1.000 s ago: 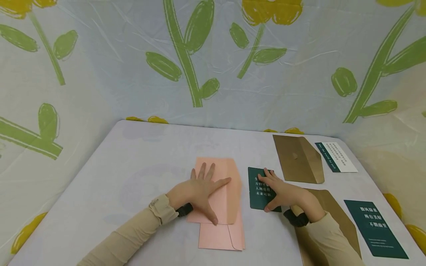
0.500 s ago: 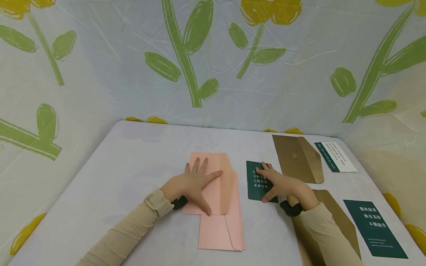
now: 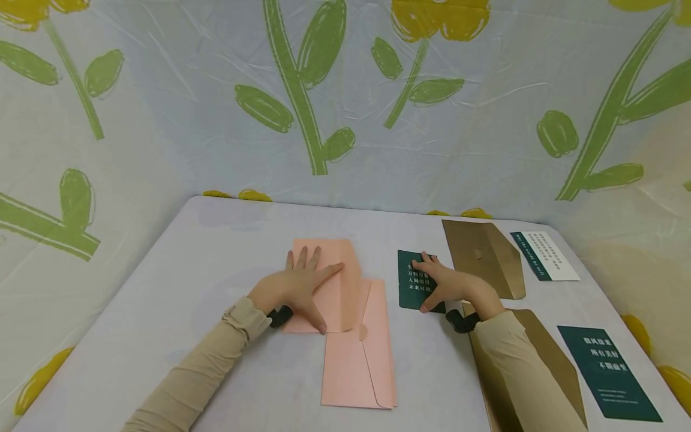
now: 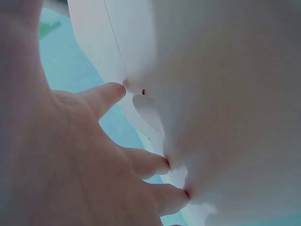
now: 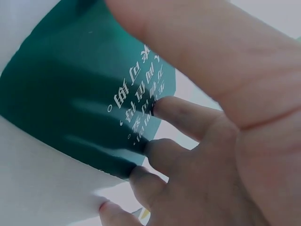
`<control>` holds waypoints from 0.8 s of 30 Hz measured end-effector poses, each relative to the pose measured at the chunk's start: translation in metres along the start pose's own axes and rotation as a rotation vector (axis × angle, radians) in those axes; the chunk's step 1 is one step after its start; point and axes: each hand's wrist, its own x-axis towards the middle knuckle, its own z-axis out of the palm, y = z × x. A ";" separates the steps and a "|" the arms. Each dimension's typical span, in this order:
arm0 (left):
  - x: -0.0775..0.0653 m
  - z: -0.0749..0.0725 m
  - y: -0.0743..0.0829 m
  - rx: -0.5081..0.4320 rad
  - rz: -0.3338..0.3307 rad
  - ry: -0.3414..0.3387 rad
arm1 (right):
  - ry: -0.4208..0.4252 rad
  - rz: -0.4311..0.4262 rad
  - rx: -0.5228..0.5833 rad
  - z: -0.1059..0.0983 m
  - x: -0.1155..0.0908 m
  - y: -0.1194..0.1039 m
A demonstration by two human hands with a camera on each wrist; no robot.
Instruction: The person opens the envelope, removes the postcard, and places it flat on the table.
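My left hand (image 3: 294, 285) lies with spread fingers on a pink envelope (image 3: 333, 303), its flap on the right side. A second pink envelope (image 3: 351, 372) lies nearer, its upper left corner partly covered by the first. In the left wrist view the fingertips (image 4: 115, 92) touch pale paper. To the right, my right hand (image 3: 453, 285) rests, fingers apart, on a dark green card (image 3: 407, 291) with white characters. The right wrist view shows the card (image 5: 61, 94) flat, with several fingertips at its edge; the hand covers its right part.
Two brown envelopes lie on the right, one farther back (image 3: 480, 258) and one partly under the right sleeve (image 3: 547, 345). Beside them are a white and green card (image 3: 550, 257) and a larger green card (image 3: 610, 375). A flower-patterned cloth (image 3: 345, 90) hangs behind the table (image 3: 232, 240).
The left hand has slid the upper pink envelope leftward and away from me, uncovering more of the lower one. The right hand has slid the green card slightly farther away.
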 end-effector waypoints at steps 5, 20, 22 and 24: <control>-0.001 -0.006 -0.012 0.002 -0.021 0.015 | -0.001 0.027 0.010 -0.006 0.006 -0.003; -0.012 -0.023 -0.073 -0.078 -0.104 0.044 | -0.002 0.087 -0.006 -0.013 0.031 -0.002; -0.014 -0.025 -0.080 -0.088 -0.121 0.045 | -0.001 0.100 -0.003 -0.014 0.032 -0.003; -0.016 -0.026 -0.087 -0.100 -0.127 0.049 | -0.001 0.101 -0.010 -0.015 0.034 -0.005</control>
